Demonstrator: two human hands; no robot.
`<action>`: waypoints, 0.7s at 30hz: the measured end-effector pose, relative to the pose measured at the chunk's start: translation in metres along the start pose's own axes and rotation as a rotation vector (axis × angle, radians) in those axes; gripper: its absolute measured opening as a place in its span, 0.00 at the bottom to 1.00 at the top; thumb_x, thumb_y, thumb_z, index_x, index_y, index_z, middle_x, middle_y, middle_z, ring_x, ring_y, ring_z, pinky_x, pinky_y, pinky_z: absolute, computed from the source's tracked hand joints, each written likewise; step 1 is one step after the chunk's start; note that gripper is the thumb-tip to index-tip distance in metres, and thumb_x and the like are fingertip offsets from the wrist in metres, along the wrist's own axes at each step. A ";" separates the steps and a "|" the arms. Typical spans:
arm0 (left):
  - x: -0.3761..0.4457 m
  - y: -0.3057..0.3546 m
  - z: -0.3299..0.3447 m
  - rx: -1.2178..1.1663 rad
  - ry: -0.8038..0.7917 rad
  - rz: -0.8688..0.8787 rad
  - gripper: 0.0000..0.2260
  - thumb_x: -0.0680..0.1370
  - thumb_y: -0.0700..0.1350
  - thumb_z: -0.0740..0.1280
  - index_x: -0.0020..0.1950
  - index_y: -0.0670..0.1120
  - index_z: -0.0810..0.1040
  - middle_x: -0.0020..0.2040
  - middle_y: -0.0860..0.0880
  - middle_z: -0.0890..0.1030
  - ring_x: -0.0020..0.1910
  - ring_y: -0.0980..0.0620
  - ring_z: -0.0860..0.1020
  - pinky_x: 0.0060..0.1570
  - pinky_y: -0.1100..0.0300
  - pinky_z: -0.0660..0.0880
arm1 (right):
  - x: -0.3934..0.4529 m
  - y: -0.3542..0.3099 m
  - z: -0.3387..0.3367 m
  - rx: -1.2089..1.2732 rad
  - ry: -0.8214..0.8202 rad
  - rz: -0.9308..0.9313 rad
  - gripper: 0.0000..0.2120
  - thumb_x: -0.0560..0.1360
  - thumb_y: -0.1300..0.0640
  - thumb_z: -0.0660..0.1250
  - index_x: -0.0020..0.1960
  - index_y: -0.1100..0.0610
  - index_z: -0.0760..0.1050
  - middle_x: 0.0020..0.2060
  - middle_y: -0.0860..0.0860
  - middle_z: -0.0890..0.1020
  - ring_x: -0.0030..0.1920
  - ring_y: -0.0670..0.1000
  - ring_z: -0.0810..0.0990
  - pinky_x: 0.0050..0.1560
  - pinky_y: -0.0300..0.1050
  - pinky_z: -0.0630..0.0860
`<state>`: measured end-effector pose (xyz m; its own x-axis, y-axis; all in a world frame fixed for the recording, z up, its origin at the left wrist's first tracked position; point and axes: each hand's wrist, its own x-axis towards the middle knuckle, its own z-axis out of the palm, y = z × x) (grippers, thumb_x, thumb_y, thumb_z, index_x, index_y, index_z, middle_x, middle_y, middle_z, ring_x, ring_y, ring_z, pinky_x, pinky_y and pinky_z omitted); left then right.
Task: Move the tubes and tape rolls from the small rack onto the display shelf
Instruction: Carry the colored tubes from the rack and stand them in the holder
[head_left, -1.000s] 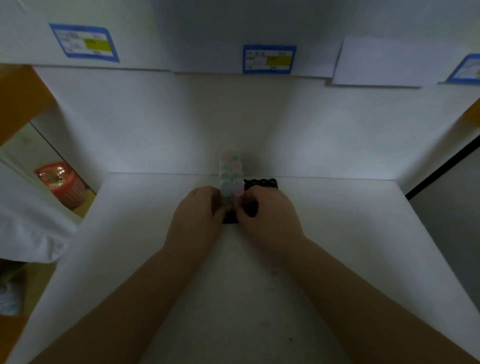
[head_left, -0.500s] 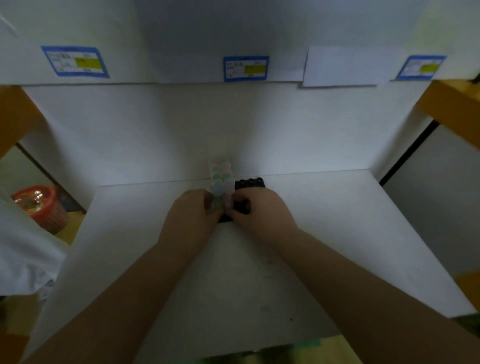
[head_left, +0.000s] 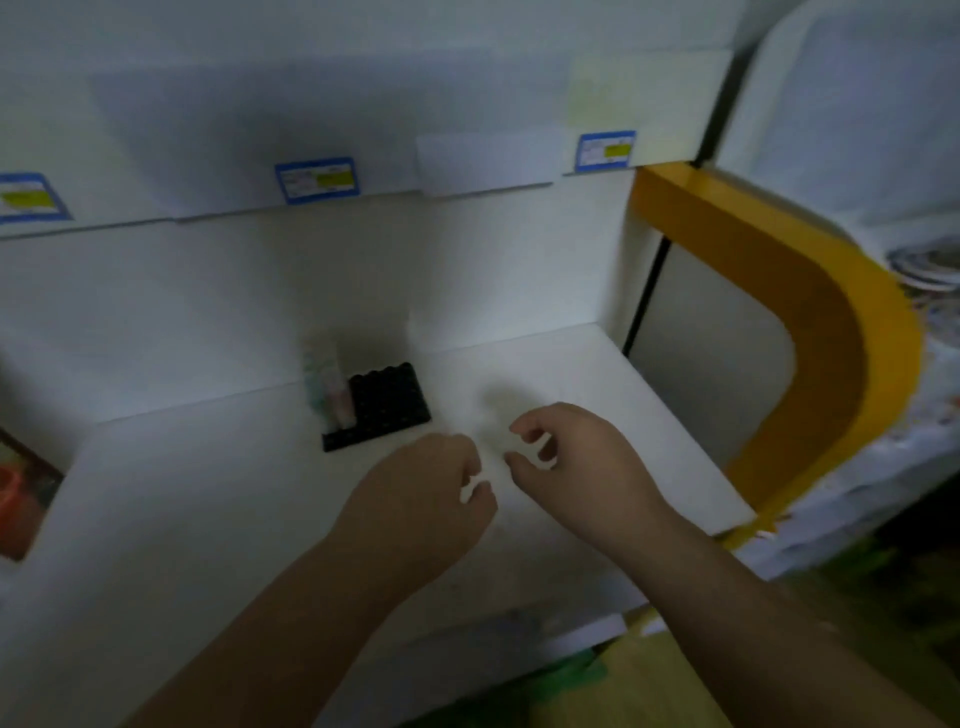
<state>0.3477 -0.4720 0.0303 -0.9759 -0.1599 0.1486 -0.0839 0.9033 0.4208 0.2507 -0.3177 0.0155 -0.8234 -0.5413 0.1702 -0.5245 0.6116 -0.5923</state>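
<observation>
- Showing at the far left edge, a red basket (head_left: 13, 506) sitting beyond the white shelf (head_left: 208, 519), only partly in view.
- Hanging along the white strip above, a cut-off blue-framed label (head_left: 28, 198) at the far left, with a second blue-framed label (head_left: 317, 179) further right.
- Standing at the back of the shelf, against the rear wall, a black rack (head_left: 382, 408) with a grid of holes, most of those holes showing dark.
- Sitting upright along the rack's left side, a short row of pale capped tubes (head_left: 330, 389), pinkish and greenish, blurred too much for counting.
- Hovering over the shelf in front of and to the right of the rack, the left hand (head_left: 421, 499), fingers loosely curled, gripping nothing, apart from the rack.
- Hovering just beside it, the right hand (head_left: 576, 462), fingers loosely curled as well, holding nothing, thumb and fingertips apart.
- Hanging on the strip further right, a plain white card (head_left: 488, 161) and then a third blue-framed label (head_left: 605, 150).
- Curving down at the shelf's right end, a yellow frame (head_left: 810, 332).
- Lying past the frame at the far right, a patterned cloth (head_left: 914, 452), blurred.
</observation>
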 end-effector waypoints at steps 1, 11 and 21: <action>0.000 0.011 0.007 0.012 -0.066 0.018 0.07 0.78 0.55 0.62 0.52 0.54 0.73 0.45 0.57 0.73 0.43 0.59 0.73 0.41 0.65 0.68 | -0.013 0.011 -0.011 -0.023 -0.015 0.008 0.16 0.74 0.48 0.71 0.61 0.48 0.78 0.50 0.42 0.77 0.44 0.41 0.74 0.40 0.25 0.65; -0.021 0.156 0.072 -0.026 -0.195 0.159 0.07 0.76 0.53 0.63 0.48 0.51 0.75 0.46 0.53 0.75 0.44 0.54 0.75 0.45 0.54 0.74 | -0.148 0.102 -0.130 -0.183 -0.050 0.111 0.15 0.77 0.47 0.67 0.63 0.47 0.76 0.56 0.43 0.77 0.52 0.45 0.77 0.49 0.42 0.77; -0.030 0.305 0.124 -0.080 -0.211 0.291 0.14 0.78 0.56 0.64 0.62 0.56 0.75 0.55 0.56 0.77 0.53 0.57 0.76 0.50 0.59 0.75 | -0.247 0.191 -0.218 -0.296 0.109 0.317 0.18 0.77 0.45 0.66 0.66 0.45 0.74 0.61 0.43 0.76 0.58 0.46 0.75 0.57 0.44 0.77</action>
<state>0.3261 -0.1426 0.0428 -0.9773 0.1925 0.0881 0.2114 0.8636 0.4578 0.3065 0.0584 0.0326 -0.9631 -0.2463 0.1083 -0.2691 0.8847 -0.3807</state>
